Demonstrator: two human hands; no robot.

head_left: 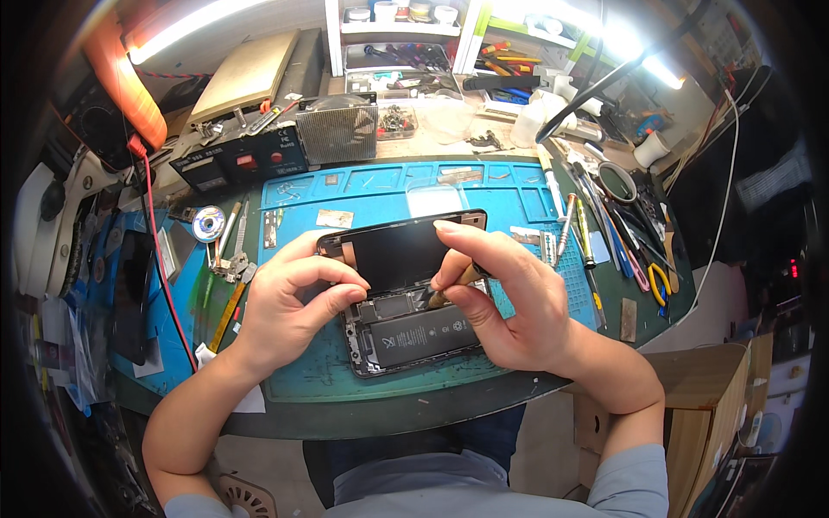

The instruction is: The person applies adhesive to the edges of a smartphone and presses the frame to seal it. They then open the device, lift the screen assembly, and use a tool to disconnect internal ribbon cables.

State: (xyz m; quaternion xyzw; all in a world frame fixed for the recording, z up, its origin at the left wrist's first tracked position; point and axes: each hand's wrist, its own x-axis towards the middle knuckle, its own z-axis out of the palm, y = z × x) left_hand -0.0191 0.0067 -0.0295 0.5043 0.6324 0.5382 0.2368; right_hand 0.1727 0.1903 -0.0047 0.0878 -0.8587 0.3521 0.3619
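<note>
An opened smartphone lies in front of me, its battery (pixel 414 339) and inner parts bare in the lower body. Its dark screen panel (pixel 393 250) is tilted up along the far side. My left hand (pixel 289 302) is at the phone's left, thumb and forefinger pinched together over the seam between panel and body; whatever is in that pinch is too small to make out. Closed around a small tan-tipped tool (pixel 438 300), possibly a brush, my right hand (pixel 518 302) works over the upper right of the body. One right fingertip rests against the panel.
Under the phone is a blue work mat (pixel 345 200) with raised compartments. A power supply (pixel 246 160) stands at the back left, near a solder spool (pixel 209 224). On the right lie screwdrivers, yellow-handled pliers (pixel 659 285) and a magnifier (pixel 617 182). A red cable (pixel 158 250) crosses the left.
</note>
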